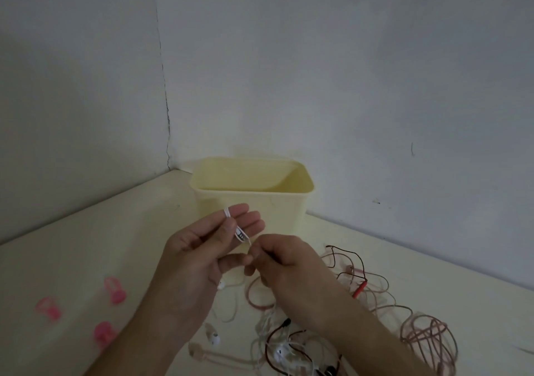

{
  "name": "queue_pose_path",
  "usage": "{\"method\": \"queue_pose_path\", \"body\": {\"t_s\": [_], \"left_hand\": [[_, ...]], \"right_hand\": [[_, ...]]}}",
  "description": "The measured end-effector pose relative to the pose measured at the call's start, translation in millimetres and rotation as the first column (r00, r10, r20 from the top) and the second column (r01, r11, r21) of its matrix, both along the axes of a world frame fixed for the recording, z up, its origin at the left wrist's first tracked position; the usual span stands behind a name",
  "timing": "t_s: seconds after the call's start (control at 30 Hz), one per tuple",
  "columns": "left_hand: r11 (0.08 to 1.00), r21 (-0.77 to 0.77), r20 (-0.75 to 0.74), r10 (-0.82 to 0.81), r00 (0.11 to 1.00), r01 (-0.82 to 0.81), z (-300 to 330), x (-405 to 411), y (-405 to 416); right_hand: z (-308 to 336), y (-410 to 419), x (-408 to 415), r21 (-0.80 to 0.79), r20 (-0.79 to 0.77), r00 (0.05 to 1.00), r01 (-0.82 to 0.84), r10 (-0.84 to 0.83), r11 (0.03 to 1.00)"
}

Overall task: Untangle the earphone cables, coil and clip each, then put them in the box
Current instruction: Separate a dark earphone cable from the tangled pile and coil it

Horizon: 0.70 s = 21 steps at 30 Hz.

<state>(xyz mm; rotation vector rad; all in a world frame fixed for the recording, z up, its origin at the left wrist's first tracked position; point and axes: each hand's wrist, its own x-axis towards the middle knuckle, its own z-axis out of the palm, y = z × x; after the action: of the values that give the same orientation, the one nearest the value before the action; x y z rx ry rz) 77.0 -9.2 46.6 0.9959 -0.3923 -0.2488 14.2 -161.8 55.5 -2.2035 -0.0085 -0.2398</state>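
Observation:
My left hand (199, 248) is raised in front of the pale yellow box (251, 199), fingers stretched out, with its thumb pinning a white earphone cable (238, 229) and its plug against them. My right hand (277, 263) pinches the same white cable just below the plug. A tangle of white, pink and dark red earphone cables (318, 332) lies on the table under and right of my hands, with white earbuds (212, 336) showing among them. Three pink clips (114, 290) lie at the left.
The box stands open in the corner where two white walls meet. A loose pink cable coil (430, 338) lies at the far right near the table's edge. The cream table (86, 245) stretches left of my hands.

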Motion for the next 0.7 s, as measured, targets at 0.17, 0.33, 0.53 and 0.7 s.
{"method": "queue_pose_path", "body": {"t_s": [0.17, 0.33, 0.53, 0.7], "left_hand": [[0.955, 0.232, 0.203, 0.136, 0.970, -0.182, -5, 2, -1], [0.898, 0.438, 0.254, -0.090, 0.963, -0.032, -7, -1, -4], [0.940, 0.259, 0.092, -0.251, 0.964, 0.221, -5, -4, 1], [0.977, 0.015, 0.019, -0.215, 0.976, 0.215, 0, -5, 3]], "right_hand": [[6, 3, -4, -0.087, -0.023, 0.997, -0.073, 0.071, 0.994], [25, -9, -9, -0.073, 0.072, 0.997, -0.017, 0.022, 0.997], [24, -23, -5, 0.101, 0.137, 0.989, 0.048, -0.062, 0.994], [8, -15, 1, 0.123, 0.041, 0.999, 0.018, -0.023, 0.992]]}}
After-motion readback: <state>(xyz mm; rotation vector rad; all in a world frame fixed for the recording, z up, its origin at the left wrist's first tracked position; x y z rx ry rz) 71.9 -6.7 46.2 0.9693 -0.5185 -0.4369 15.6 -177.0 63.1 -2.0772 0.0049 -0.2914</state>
